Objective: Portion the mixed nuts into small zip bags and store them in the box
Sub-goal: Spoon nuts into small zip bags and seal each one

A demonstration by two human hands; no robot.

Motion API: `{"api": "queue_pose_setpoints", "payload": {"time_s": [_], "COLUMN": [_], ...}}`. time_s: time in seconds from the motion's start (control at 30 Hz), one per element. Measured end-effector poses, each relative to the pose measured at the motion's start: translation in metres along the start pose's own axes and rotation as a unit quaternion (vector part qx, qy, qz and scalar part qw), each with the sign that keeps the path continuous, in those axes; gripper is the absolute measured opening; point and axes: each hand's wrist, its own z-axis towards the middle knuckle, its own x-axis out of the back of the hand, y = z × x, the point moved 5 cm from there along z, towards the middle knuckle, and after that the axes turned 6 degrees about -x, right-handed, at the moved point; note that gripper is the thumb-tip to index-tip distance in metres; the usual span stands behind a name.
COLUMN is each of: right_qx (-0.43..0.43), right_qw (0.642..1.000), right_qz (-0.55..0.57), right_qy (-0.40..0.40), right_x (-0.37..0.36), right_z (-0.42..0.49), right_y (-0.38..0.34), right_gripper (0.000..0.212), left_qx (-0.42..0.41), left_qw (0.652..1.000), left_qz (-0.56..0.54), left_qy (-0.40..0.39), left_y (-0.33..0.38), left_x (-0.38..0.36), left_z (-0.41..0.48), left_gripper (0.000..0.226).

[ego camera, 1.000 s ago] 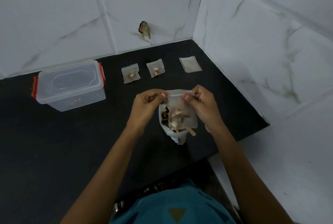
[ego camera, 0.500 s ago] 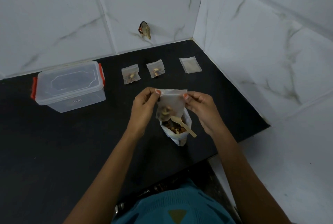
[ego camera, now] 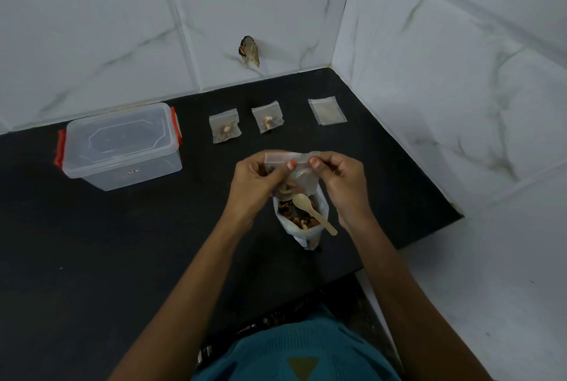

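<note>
Left hand point(ego camera: 254, 184) and right hand point(ego camera: 340, 179) pinch floppy clear zip bag point(ego camera: 302, 179) by its seal strip; I barely make out nuts point(ego camera: 284, 188), half hidden behind left hand

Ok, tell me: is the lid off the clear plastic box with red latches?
No, the clear plastic box with red latches sits on the black counter with its lid on.

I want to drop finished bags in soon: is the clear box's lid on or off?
On. The lid sits flat across the box, red latches at both ends; whether they are clipped, I cannot tell.
</note>
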Motion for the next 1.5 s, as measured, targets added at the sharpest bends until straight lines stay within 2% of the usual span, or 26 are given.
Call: {"api": "queue_pose_setpoints", "payload": {"time_s": [0.17, 0.3, 0.43, 0.6, 0.83, 0.97, 1.1, 1.33, 1.5], "right_qx": [-0.008, -0.094, -0.049, -0.015, -0.022, -0.038, -0.045, -0.065, -0.073], "right_qw": [1.000, 0.984, 0.998, 0.998, 1.000, 0.997, 0.998, 0.998, 0.997], "right_qz": [0.012, 0.132, 0.000, -0.065, -0.021, 0.043, -0.015, -0.010, -0.009], "right_qy": [-0.024, -0.074, -0.044, 0.003, -0.002, -0.041, -0.029, 0.002, -0.010], "right_x": [-0.002, -0.007, -0.006, -0.010, -0.007, -0.010, -0.011, -0.016, -0.025], "right_z": [-0.002, 0.001, 0.002, 0.005, 0.006, 0.006, 0.010, 0.020, 0.028], "right_y": [0.004, 0.006, 0.002, 0.002, 0.006, 0.011, 0.010, 0.014, 0.014], "right_gripper": [0.020, 0.017, 0.007, 0.007, 0.008, 0.013, 0.009, 0.008, 0.008], "left_qx": [-0.019, -0.023, -0.009, -0.024, -0.022, -0.028, -0.006, 0.028, -0.016], "left_qw": [0.999, 0.997, 0.997, 0.997, 0.994, 0.994, 0.997, 0.998, 0.993], "left_qz": [0.033, 0.041, 0.064, 0.076, 0.110, 0.104, 0.080, 0.052, 0.115], "left_qy": [0.022, 0.057, 0.042, 0.011, 0.014, 0.022, 0.015, -0.018, 0.002], "left_y": [0.007, 0.008, 0.003, 0.003, 0.004, 0.006, 0.002, 0.001, 0.003], "left_x": [0.003, 0.002, 0.004, 0.005, 0.012, 0.013, 0.016, 0.024, 0.033], "left_z": [0.002, 0.002, 0.001, 0.002, 0.004, 0.005, 0.005, 0.006, 0.015], "left_gripper": [0.014, 0.016, 0.015, 0.015, 0.015, 0.018, 0.015, 0.020, 0.020]}}
